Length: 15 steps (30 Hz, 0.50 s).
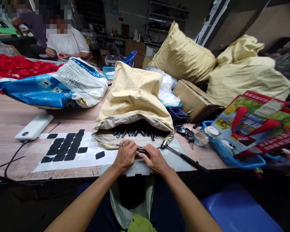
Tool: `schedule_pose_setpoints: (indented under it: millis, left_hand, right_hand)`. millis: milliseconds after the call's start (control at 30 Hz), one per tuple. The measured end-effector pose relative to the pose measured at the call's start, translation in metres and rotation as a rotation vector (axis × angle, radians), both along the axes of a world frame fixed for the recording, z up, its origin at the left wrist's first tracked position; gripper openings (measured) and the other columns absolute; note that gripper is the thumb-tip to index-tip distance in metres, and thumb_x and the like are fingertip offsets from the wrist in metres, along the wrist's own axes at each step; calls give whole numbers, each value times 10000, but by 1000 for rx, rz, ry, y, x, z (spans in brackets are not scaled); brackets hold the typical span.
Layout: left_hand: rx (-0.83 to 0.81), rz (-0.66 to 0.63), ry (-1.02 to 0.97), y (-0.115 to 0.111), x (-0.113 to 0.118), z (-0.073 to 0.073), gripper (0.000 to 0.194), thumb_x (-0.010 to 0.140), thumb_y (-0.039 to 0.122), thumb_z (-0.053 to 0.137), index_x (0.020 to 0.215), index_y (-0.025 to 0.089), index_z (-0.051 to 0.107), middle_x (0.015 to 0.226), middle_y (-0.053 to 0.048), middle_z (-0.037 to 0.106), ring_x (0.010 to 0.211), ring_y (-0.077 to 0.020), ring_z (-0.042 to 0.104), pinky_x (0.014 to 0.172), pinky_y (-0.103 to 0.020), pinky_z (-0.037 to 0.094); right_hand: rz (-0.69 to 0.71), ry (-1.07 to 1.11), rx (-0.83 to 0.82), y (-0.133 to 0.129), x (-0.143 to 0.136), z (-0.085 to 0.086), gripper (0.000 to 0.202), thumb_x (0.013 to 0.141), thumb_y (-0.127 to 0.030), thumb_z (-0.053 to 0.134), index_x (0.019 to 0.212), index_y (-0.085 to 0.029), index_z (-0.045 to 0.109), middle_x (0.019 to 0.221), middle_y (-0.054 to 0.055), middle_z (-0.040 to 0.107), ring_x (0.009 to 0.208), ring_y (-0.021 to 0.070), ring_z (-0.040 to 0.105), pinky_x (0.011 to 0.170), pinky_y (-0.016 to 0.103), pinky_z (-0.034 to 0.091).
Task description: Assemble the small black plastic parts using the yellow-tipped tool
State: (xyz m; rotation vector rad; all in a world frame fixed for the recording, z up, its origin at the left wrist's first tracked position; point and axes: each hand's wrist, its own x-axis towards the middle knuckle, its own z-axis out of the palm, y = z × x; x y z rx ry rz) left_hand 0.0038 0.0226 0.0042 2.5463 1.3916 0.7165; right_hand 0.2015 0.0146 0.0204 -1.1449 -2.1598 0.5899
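Both of my hands meet at the table's front edge, just before the mouth of a cream woven sack [135, 93]. A dark, slim piece [143, 150] lies between them; my right hand [154, 158] pinches it, and my left hand [126, 155] has its fingers closed at its left end. Several black parts with pointed ends [135, 131] show inside the open sack. A hammer [183, 156] with a black handle rests right of my right hand. To the left, black rounded patches [67, 146] lie on a white sheet [87, 161].
A white power bank [35, 127] with a cable sits at left, below a blue-and-white bag [62, 85]. Keys [190, 140], a blue basket [232, 158] and a red printed bag [256, 125] are at right. A person [67, 42] works at the back left.
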Motion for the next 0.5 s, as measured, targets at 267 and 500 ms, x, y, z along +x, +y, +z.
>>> schedule_pose_setpoints:
  millis: [267, 500]
  left_hand:
    - [42, 30, 7, 1, -3, -6, 191, 917, 151, 503, 999, 221, 661, 962, -69, 650, 1010, -277, 518, 974, -472, 310]
    - [38, 12, 6, 1, -3, -3, 147, 954, 230, 546, 1063, 229, 646, 1028, -62, 663, 1014, -272, 517, 943, -454, 318]
  right_hand:
    - [-159, -133, 134, 0, -16, -19, 339, 1040, -379, 493, 760, -212, 584, 786, 38, 594, 795, 181, 542, 750, 295, 421]
    - [-134, -109, 148, -6, 12, 6, 183, 1017, -369, 562, 1036, -219, 665, 979, 57, 678, 934, 203, 566, 861, 319, 434]
